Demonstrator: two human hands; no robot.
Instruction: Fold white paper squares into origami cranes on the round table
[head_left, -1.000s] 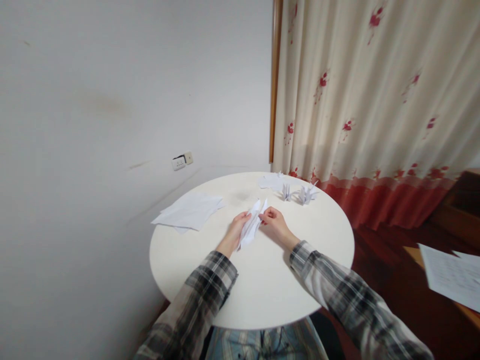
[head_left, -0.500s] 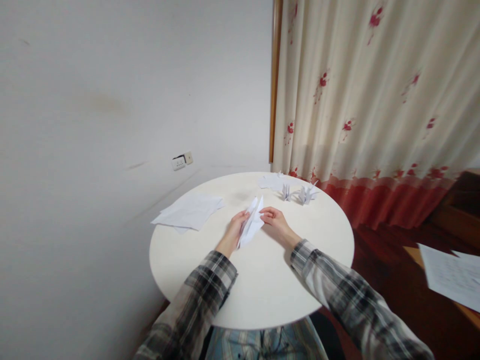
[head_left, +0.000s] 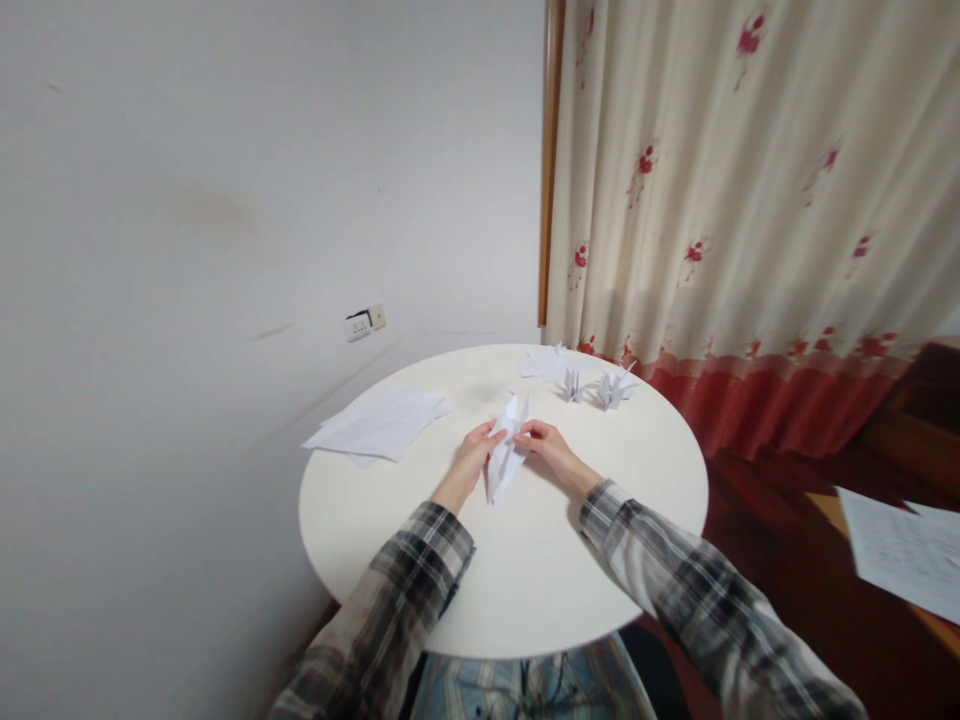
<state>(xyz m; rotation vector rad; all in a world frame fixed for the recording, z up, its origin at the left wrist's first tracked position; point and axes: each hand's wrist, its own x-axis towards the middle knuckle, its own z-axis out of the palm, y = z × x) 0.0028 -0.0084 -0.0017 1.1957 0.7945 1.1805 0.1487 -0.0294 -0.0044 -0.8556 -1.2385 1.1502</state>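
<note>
Just below the middle of the frame, a folded paper [head_left: 508, 462] is held over a round white table [head_left: 540, 580]. The left hand [head_left: 471, 460] grips its left side, thumb on top; the right hand [head_left: 551, 445] pinches its right edge with bent fingers. Loose sheets [head_left: 379, 422] lie left of centre, and two paper cranes [head_left: 613, 389] stand right of centre, before a flowered curtain [head_left: 705, 170].

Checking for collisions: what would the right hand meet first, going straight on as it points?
The right hand would first meet the folded paper, which it seems to touch; then probably the left hand, though depth is unclear.
</note>
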